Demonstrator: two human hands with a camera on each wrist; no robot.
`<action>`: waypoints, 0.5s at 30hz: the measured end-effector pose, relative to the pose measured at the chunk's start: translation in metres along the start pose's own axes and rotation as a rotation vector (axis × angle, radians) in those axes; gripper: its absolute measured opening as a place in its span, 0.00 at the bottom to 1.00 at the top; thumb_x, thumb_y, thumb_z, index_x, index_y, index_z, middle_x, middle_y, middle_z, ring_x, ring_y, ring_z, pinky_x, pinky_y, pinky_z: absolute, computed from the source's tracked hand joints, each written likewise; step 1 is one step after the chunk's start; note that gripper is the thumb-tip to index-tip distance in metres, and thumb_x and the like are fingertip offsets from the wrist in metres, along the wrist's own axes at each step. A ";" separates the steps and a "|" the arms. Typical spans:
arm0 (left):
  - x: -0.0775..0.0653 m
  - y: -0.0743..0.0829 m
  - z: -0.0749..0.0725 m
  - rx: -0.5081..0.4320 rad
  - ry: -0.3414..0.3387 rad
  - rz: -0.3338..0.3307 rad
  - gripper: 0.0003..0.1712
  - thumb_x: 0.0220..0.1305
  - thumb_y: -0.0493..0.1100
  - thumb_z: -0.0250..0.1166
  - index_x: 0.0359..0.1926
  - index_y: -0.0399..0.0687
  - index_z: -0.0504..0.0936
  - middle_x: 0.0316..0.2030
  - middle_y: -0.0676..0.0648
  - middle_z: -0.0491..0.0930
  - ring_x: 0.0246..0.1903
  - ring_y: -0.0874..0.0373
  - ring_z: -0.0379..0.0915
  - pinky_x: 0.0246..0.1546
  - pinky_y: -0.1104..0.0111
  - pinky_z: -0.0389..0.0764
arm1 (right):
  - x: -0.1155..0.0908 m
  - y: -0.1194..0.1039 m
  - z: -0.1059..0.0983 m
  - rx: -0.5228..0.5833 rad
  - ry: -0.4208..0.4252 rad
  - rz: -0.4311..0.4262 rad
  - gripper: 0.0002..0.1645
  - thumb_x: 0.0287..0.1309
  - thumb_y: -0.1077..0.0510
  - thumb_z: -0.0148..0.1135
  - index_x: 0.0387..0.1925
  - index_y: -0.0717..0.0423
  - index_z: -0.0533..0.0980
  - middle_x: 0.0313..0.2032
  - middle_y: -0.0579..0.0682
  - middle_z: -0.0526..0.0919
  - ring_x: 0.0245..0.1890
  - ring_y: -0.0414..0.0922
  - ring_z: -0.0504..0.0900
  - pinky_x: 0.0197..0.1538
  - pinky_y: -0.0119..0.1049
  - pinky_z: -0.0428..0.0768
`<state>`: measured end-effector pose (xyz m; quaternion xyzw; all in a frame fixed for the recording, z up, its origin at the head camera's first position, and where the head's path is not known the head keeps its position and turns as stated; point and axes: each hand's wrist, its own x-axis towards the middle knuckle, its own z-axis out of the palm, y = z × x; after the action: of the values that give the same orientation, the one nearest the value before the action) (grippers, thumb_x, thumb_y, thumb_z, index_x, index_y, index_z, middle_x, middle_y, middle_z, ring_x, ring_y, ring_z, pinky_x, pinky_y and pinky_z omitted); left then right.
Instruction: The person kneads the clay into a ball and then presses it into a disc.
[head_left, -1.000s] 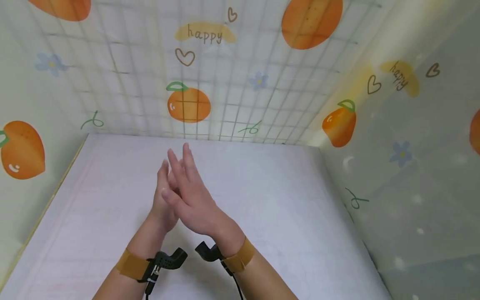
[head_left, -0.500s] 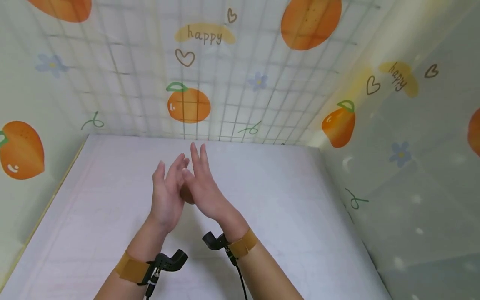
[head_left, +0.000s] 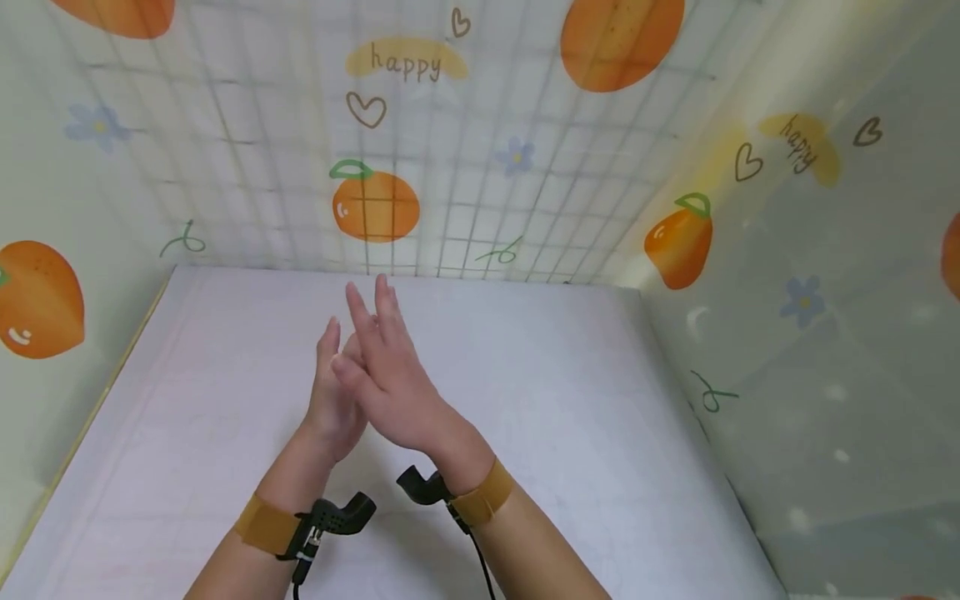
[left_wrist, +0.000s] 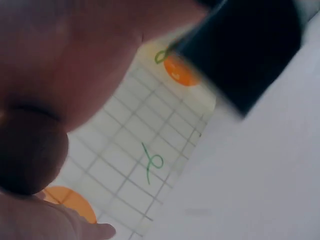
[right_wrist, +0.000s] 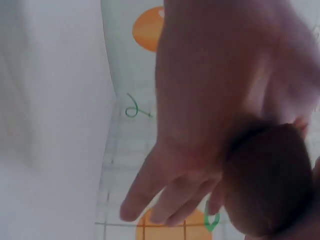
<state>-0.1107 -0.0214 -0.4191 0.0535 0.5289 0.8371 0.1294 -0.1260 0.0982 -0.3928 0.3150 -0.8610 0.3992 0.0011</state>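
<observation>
My left hand (head_left: 335, 408) and right hand (head_left: 400, 396) are held up above the white table with palms facing each other. Between the palms sits a dark brown rounded lump, the brown ball (right_wrist: 267, 182), pressed from both sides. The left wrist view shows the same brown ball (left_wrist: 32, 152) touching both palms. Its material cannot be told. From the head view the right hand hides it. The right hand's fingers are extended and slightly spread, pointing away from me. Behind it, the left hand's fingers are partly hidden, and its thumb points up.
The white table top (head_left: 570, 433) spreads below and around the hands. A grid rack (head_left: 465, 192) stands behind a translucent curtain printed with oranges at the back. Curtains also hang at both sides. Both wrists carry small black cameras (head_left: 341, 517) with cables.
The right hand slid right against the left half a second ago, baring part of the brown ball, and has now slid back left, covering it. The left hand turned slightly.
</observation>
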 end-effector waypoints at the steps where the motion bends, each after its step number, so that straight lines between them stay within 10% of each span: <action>1: 0.000 0.000 0.001 0.003 -0.002 0.003 0.49 0.73 0.83 0.23 0.86 0.72 0.52 0.85 0.66 0.53 0.86 0.59 0.37 0.83 0.39 0.33 | 0.003 0.003 -0.002 0.006 0.015 0.024 0.49 0.74 0.17 0.22 0.87 0.27 0.31 0.85 0.38 0.18 0.87 0.47 0.23 0.82 0.72 0.46; 12: -0.002 0.005 -0.006 0.100 0.093 0.029 0.53 0.74 0.82 0.26 0.88 0.62 0.38 0.87 0.61 0.40 0.87 0.56 0.27 0.83 0.37 0.28 | 0.003 0.036 0.011 0.287 0.001 0.310 0.41 0.79 0.24 0.32 0.82 0.14 0.29 0.82 0.25 0.19 0.87 0.41 0.26 0.80 0.75 0.43; 15: 0.001 0.001 -0.011 0.137 0.126 0.018 0.53 0.72 0.84 0.24 0.88 0.67 0.38 0.87 0.65 0.39 0.68 0.48 0.67 0.73 0.54 0.66 | -0.006 0.033 0.019 0.286 -0.023 0.290 0.44 0.77 0.21 0.33 0.82 0.15 0.27 0.82 0.25 0.18 0.87 0.43 0.28 0.81 0.74 0.46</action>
<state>-0.1139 -0.0312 -0.4233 0.0140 0.5917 0.8016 0.0844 -0.1338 0.1043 -0.4298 0.1893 -0.8317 0.5100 -0.1109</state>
